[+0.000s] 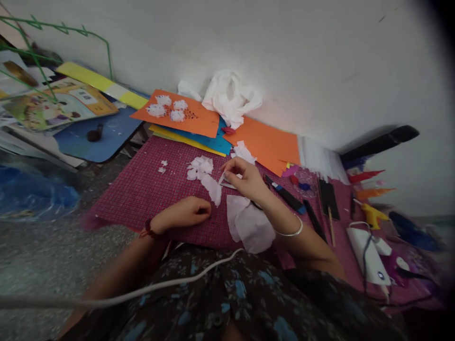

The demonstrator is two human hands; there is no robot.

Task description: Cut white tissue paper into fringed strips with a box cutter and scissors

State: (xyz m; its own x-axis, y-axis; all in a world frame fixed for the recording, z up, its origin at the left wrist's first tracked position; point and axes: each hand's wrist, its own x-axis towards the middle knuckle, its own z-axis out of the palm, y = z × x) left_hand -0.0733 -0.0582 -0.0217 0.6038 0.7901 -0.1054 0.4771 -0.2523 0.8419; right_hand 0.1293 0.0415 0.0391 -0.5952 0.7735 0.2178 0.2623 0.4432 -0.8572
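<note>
My right hand [245, 177] is pinched on a small piece of white tissue paper [222, 178] above the cloth. Just left of it lies a larger torn piece of tissue paper [212, 189], beside a crumpled tissue clump [200, 167]. Lower down, my left hand [183, 213] rests as a loose fist on the checked cloth [142, 189], with nothing seen sticking out of it. Rounded sheets of tissue paper [254, 227] lie under my right forearm. Another crumpled piece of tissue [243, 151] sits behind my right hand.
An orange sheet with white tissue flowers [199, 125] lies at the back, near a white plastic bag [227, 94]. To the right are a blue-and-black cutter [286, 195], a black marker [314, 220] and a white power strip [368, 255]. A white cable [142, 296] crosses my front.
</note>
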